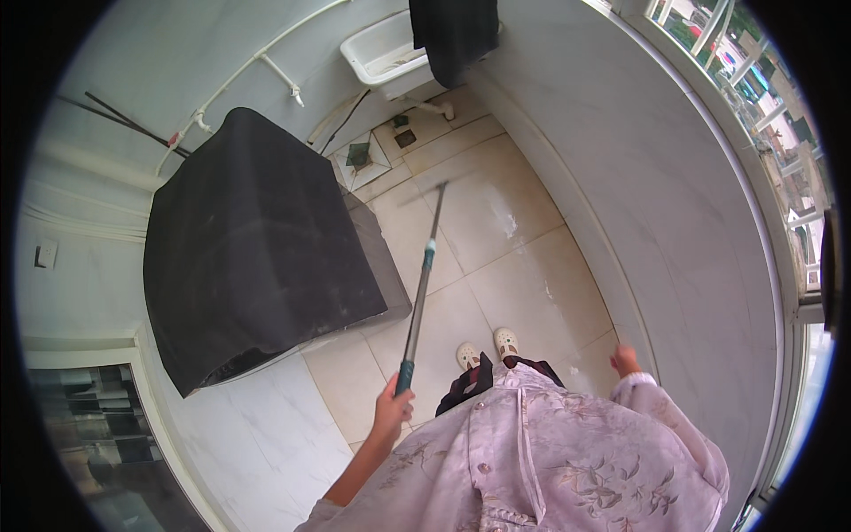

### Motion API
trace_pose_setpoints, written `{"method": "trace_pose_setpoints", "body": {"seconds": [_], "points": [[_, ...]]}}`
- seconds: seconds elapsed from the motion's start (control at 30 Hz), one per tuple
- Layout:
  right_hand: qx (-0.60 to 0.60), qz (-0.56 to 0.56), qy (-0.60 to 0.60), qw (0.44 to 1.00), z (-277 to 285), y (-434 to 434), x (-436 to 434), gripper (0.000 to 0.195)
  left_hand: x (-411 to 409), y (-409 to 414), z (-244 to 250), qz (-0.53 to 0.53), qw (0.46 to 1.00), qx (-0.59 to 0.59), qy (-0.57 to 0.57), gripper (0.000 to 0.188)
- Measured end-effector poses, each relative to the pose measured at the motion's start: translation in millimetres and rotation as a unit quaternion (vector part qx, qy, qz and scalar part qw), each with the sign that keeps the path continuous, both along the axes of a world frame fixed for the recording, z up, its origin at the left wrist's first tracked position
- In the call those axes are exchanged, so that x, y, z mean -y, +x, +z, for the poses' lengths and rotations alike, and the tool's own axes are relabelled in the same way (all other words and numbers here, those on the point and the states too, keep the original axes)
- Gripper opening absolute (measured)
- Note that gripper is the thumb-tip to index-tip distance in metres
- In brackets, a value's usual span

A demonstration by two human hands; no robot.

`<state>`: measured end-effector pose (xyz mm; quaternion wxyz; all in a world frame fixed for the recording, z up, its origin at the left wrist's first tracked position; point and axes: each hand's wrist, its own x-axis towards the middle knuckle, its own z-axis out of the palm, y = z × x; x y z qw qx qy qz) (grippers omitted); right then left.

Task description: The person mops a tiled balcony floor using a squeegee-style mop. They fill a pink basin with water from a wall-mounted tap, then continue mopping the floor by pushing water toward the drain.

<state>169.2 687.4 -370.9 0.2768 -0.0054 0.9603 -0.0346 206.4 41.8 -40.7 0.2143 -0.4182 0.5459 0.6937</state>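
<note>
My left hand (393, 403) is closed around the green grip of a long telescopic pole (417, 312). The pole runs away from me over the tiled floor (525, 279). At its far end a thin crossbar head (441, 185), blurred, lies at the floor; whether it is a squeegee or a mop cannot be told. My right hand (623, 360) hangs at my right side near the low wall, with fingers curled and nothing visible in it. Whitish wet-looking streaks (510, 225) mark the floor to the right of the pole.
A dark cover (259, 246) drapes a large boxy thing at the left. A white sink (382, 56) with a dark cloth (459, 33) stands at the far end, above a drainpipe (435, 108) and a floor drain (359, 155). A windowed wall (651, 179) runs along the right.
</note>
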Motion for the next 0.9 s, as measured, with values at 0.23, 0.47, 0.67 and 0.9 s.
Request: {"method": "trace_pose_setpoints", "body": {"seconds": [0.23, 0.47, 0.67, 0.9], "points": [[0.102, -0.567, -0.207, 0.791, 87, 19, 94, 0.031, 12, -55, -91, 0.041, 0.998, -0.02, -0.05, 0.058], [0.01, -0.339, -0.426, 0.839, 180, -108, 218, 0.04, 5, -183, -6, 0.195, 0.955, -0.101, 0.199, 0.014], [0.0, -0.434, -0.41, 0.802, 158, -75, 187, 0.041, 13, -103, 53, 0.389, 0.773, -0.095, 0.492, 0.016], [0.152, -0.496, -0.219, 0.826, 96, 45, 114, 0.039, 36, -106, -13, 0.25, 0.942, 0.035, 0.223, 0.039]]}}
